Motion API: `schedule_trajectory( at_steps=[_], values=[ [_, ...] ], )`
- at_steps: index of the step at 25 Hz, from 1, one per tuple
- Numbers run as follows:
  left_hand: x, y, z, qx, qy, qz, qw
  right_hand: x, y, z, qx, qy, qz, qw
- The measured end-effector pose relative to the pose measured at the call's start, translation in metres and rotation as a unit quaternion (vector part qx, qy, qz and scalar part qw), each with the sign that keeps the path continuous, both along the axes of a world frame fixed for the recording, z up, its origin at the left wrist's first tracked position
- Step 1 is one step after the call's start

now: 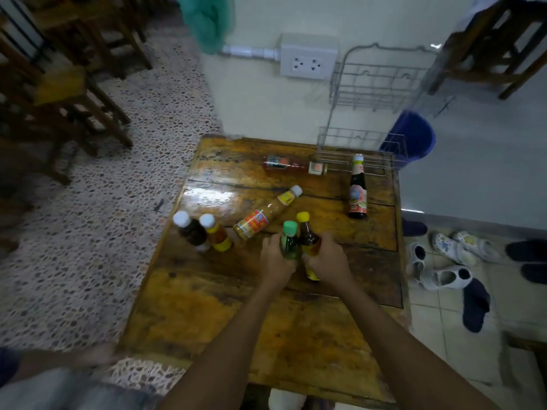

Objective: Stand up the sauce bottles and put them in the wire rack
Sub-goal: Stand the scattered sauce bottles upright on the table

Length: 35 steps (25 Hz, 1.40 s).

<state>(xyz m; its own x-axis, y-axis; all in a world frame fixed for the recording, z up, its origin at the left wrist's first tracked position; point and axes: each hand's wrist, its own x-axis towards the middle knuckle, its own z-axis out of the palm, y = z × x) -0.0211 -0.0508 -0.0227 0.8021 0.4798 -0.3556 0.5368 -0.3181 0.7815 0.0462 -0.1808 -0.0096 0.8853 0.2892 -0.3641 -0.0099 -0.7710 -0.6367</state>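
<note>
Near the middle of the wooden table [296, 335], I have two small sauce bottles upright and side by side: the green-capped bottle [289, 242] in my left hand [276, 261] and the yellow-capped bottle [307, 236] in my right hand [325, 261]. Each hand's fingers curl round the lower body of its bottle. They look light and rigid, likely smooth and a bit slippery, so I judge a firm wrap low on the body is best, away from the caps. Both forearms reach forward, converging. The tan bottle [266, 217], the red bottle [291, 164] and the dark tall bottle [357, 189] lie flat on the table. Two white-capped bottles [201, 232] stand at the left edge. The wire rack [364, 143] waits at the far right corner, against the wall.
</note>
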Motion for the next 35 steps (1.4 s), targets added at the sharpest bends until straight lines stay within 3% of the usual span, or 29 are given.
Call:
schedule_trajectory(
  at_steps=[5, 10, 19, 35],
  values=[
    [-0.087, 0.036, 0.019, 0.013, -0.073, 0.084, 0.994, -0.055, 0.047, 0.023, 0.086, -0.019, 0.109, 0.990],
    [-0.131, 0.092, 0.022, 0.030, -0.116, 0.128, 0.984, -0.090, 0.104, 0.028, 0.138, -0.050, 0.150, 0.978],
    [-0.135, 0.157, -0.019, 0.035, -0.069, 0.136, 0.988, -0.100, 0.160, -0.007, 0.110, -0.054, 0.141, 0.982],
    [-0.122, 0.159, -0.036, 0.052, -0.074, 0.119, 0.989, -0.101, 0.170, -0.024, 0.096, -0.039, 0.103, 0.989]
  ],
)
